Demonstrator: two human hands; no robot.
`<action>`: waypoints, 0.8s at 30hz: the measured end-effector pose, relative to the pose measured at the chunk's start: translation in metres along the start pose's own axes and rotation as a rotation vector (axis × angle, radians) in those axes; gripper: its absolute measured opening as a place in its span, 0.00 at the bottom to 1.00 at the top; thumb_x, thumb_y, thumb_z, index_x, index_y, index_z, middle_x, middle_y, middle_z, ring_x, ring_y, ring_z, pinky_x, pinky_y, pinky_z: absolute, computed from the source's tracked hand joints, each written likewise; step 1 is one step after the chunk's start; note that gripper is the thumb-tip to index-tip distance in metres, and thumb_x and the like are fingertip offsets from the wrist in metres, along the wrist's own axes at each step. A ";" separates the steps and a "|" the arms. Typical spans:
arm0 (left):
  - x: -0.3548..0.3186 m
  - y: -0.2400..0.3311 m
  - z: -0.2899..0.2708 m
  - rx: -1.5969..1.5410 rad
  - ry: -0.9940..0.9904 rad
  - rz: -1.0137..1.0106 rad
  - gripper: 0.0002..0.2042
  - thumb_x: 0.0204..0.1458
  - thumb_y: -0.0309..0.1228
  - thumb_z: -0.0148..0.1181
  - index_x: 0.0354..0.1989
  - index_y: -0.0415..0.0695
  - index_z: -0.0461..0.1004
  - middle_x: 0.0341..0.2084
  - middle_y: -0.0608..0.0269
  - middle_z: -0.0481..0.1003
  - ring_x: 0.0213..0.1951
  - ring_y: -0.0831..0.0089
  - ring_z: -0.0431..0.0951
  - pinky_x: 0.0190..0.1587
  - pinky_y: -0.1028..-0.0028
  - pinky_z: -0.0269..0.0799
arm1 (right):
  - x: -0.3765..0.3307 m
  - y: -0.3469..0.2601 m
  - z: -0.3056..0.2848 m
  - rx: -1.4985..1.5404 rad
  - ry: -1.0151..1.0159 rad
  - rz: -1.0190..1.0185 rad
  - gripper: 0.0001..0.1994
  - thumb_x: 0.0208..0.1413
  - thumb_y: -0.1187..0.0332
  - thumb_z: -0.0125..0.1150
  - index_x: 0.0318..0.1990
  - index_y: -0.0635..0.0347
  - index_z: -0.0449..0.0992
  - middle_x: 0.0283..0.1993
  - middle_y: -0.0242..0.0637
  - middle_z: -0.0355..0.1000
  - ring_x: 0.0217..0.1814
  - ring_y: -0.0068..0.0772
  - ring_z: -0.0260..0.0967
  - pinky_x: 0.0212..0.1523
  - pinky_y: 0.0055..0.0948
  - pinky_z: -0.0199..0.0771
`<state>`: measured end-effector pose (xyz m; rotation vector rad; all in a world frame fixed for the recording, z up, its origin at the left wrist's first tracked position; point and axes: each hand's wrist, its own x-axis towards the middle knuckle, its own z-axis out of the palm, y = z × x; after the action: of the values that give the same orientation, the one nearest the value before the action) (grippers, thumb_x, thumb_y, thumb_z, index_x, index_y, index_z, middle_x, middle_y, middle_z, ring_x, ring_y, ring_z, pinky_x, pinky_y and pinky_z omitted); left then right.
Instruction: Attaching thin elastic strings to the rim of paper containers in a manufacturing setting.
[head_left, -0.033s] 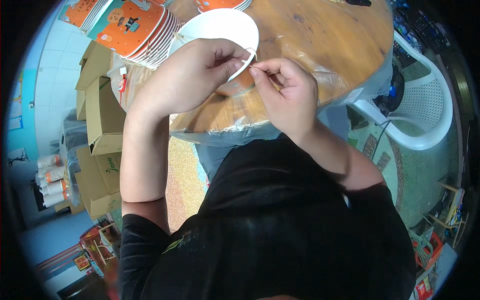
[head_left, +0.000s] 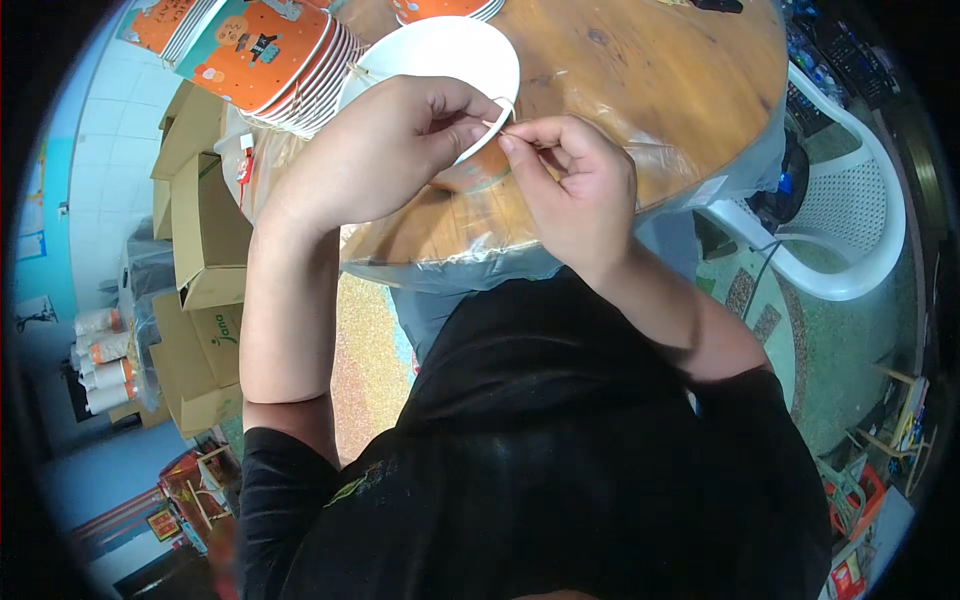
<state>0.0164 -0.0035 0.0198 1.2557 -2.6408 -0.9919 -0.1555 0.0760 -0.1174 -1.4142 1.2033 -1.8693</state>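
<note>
A paper bucket [head_left: 440, 52] with a white inside lies tipped on the table, its open mouth turned toward me. My left hand [head_left: 400, 150] reaches across its mouth, thumb and fingers closed on a thin pale cord at the right side of the rim. Just outside that rim, my right hand [head_left: 575, 175] pinches the cord [head_left: 507, 108] between thumb and forefinger, near a small loop. More of the cord shows at the left edge of the mouth. The fingertips of both hands almost meet, and their exact hold on the cord is partly hidden.
Stacked orange printed paper buckets [head_left: 270, 55] stand at the far left of the round wooden table [head_left: 640, 60], which has a clear plastic cover. Cardboard boxes [head_left: 208, 225] are to the left. A white plastic chair [head_left: 850, 190] is at the right.
</note>
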 end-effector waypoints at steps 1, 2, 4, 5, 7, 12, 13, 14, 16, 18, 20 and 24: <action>0.001 0.001 -0.001 -0.006 -0.008 -0.012 0.12 0.76 0.28 0.61 0.58 0.32 0.82 0.41 0.64 0.85 0.45 0.82 0.81 0.50 0.73 0.81 | 0.000 0.001 0.000 -0.016 0.002 -0.012 0.05 0.62 0.77 0.77 0.40 0.65 0.84 0.39 0.42 0.85 0.39 0.34 0.87 0.42 0.31 0.86; 0.002 0.001 -0.001 -0.011 -0.016 -0.023 0.12 0.75 0.28 0.62 0.57 0.32 0.82 0.41 0.65 0.85 0.44 0.82 0.81 0.49 0.73 0.81 | 0.000 0.002 0.001 -0.031 0.004 -0.024 0.05 0.62 0.76 0.77 0.40 0.65 0.84 0.39 0.42 0.86 0.39 0.34 0.87 0.43 0.31 0.86; 0.004 -0.002 0.004 -0.030 0.021 -0.011 0.11 0.75 0.28 0.62 0.56 0.32 0.82 0.40 0.65 0.85 0.43 0.82 0.81 0.48 0.74 0.81 | 0.002 0.002 0.001 -0.030 0.012 -0.036 0.05 0.62 0.76 0.78 0.40 0.65 0.85 0.38 0.42 0.86 0.39 0.34 0.87 0.43 0.31 0.86; 0.004 -0.003 0.007 -0.048 0.057 0.000 0.10 0.75 0.28 0.63 0.54 0.32 0.82 0.39 0.66 0.85 0.42 0.83 0.81 0.47 0.74 0.81 | 0.002 0.002 0.001 -0.029 0.021 -0.048 0.05 0.61 0.76 0.78 0.39 0.64 0.85 0.38 0.42 0.85 0.39 0.34 0.87 0.43 0.31 0.86; 0.002 -0.003 0.013 -0.132 0.086 -0.019 0.10 0.75 0.28 0.63 0.53 0.33 0.82 0.39 0.66 0.85 0.42 0.84 0.81 0.47 0.75 0.82 | 0.003 0.004 -0.001 -0.008 0.006 -0.031 0.05 0.63 0.76 0.77 0.41 0.65 0.84 0.39 0.41 0.86 0.40 0.32 0.87 0.44 0.30 0.86; -0.003 -0.007 0.024 -0.094 0.202 0.052 0.08 0.74 0.27 0.64 0.52 0.34 0.83 0.38 0.67 0.85 0.42 0.84 0.83 0.45 0.76 0.84 | 0.010 0.001 -0.010 0.210 0.036 0.087 0.07 0.70 0.80 0.70 0.52 0.69 0.80 0.49 0.39 0.84 0.48 0.24 0.84 0.52 0.24 0.85; -0.006 -0.004 0.027 -0.103 0.236 0.031 0.08 0.74 0.27 0.65 0.51 0.34 0.83 0.38 0.67 0.86 0.42 0.84 0.84 0.44 0.76 0.84 | 0.014 -0.002 -0.009 0.211 0.031 0.086 0.07 0.70 0.80 0.70 0.52 0.69 0.80 0.49 0.39 0.84 0.48 0.24 0.84 0.52 0.24 0.85; -0.008 -0.002 0.028 -0.112 0.269 0.009 0.08 0.73 0.27 0.66 0.51 0.34 0.83 0.38 0.67 0.86 0.42 0.84 0.84 0.43 0.76 0.84 | 0.021 -0.007 -0.009 0.365 0.059 0.089 0.07 0.70 0.80 0.68 0.52 0.69 0.80 0.49 0.40 0.83 0.49 0.25 0.84 0.53 0.24 0.84; -0.011 -0.006 0.034 -0.086 0.314 0.054 0.08 0.72 0.27 0.66 0.51 0.34 0.83 0.37 0.65 0.85 0.41 0.82 0.84 0.42 0.74 0.84 | 0.031 -0.021 -0.011 0.521 0.064 0.128 0.06 0.72 0.82 0.61 0.52 0.70 0.79 0.48 0.42 0.83 0.52 0.26 0.83 0.55 0.24 0.82; -0.014 -0.006 0.036 -0.059 0.361 0.098 0.08 0.72 0.27 0.67 0.50 0.34 0.83 0.36 0.64 0.85 0.39 0.80 0.85 0.40 0.73 0.83 | 0.048 -0.030 -0.017 0.481 -0.062 0.156 0.07 0.71 0.83 0.59 0.52 0.70 0.79 0.47 0.40 0.82 0.51 0.26 0.82 0.54 0.25 0.82; -0.010 -0.003 0.039 0.091 0.562 0.300 0.05 0.65 0.26 0.69 0.39 0.37 0.82 0.31 0.49 0.81 0.36 0.49 0.84 0.41 0.58 0.80 | 0.064 -0.036 -0.024 0.430 -0.180 0.186 0.08 0.69 0.83 0.57 0.51 0.70 0.79 0.47 0.38 0.82 0.50 0.26 0.82 0.52 0.26 0.82; -0.009 0.001 0.038 0.189 0.635 0.366 0.05 0.65 0.26 0.67 0.41 0.37 0.78 0.34 0.47 0.80 0.41 0.44 0.83 0.45 0.54 0.79 | 0.086 -0.045 -0.033 0.041 -0.509 0.052 0.10 0.66 0.82 0.55 0.50 0.63 0.78 0.43 0.38 0.80 0.46 0.30 0.80 0.49 0.33 0.81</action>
<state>0.0098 0.0234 -0.0073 0.8634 -2.3465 -0.2336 -0.2096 0.0400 -0.0387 -1.6809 0.9285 -1.3678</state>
